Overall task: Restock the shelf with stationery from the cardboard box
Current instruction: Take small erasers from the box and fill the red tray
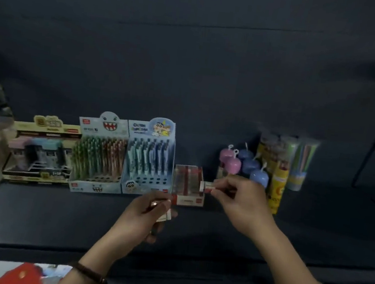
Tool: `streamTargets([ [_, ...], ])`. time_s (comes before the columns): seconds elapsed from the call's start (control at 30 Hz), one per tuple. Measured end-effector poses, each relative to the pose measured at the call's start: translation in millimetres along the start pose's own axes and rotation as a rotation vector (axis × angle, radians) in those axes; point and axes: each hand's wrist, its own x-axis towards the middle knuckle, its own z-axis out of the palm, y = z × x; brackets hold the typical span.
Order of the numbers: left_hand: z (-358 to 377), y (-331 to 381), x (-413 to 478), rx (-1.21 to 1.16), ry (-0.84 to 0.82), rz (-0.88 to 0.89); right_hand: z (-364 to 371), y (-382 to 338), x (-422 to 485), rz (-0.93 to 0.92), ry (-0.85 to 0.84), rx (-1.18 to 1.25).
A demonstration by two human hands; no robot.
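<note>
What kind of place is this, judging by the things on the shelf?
Probably a stationery shop, or its stockroom. On the dark shelf stand retail display boxes of pens, a small red box of erasers and tubes of pencils, arranged in a row as if for sale.

Bare shelf [218, 233] before display boxes [147, 158]

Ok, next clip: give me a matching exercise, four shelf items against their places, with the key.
Items:
1. monster-face pen display
2. red-and-white eraser box
3. round pink and blue capsules
4. small eraser

Places:
A. pinched in the right hand
B. directly left of the cartoon-boy pen display
C. in front of the tall tubes
D. between the two hands, right of the cartoon-boy pen display

Pairs: 1-B, 2-D, 3-C, 4-A
</note>
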Motion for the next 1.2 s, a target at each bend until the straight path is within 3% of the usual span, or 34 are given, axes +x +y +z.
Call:
streamTargets([
  [0.3,-25,-20,80,0.146,0.113,0.301,88,26,115,0.022,-0.148,-0.242],
  [0.43,-28,-33,93,0.110,0.197,0.313,116,37,132,0.024,-0.147,-0.310],
  [0.63,-37,-49,100,-0.013,0.066,0.299,132,49,137,-0.016,-0.141,-0.424],
  [0.83,-37,-48,101,-0.123,0.055,0.292,125,44,140,0.014,-0.197,-0.433],
  [0.9,-36,-47,99,-0.111,0.041,0.319,115,32,131,0.009,-0.154,-0.385],
  [1.0,-36,-44,95,-0.151,0.031,0.338,103,12,96,-0.058,-0.048,-0.037],
  [1.07,-35,-40,94,-0.204,0.054,0.329,100,1,71,-0.077,-0.108,0.129],
  [1.2,-34,-38,93,-0.243,0.067,0.349,110,-7,51,0.005,-0.151,0.224],
])
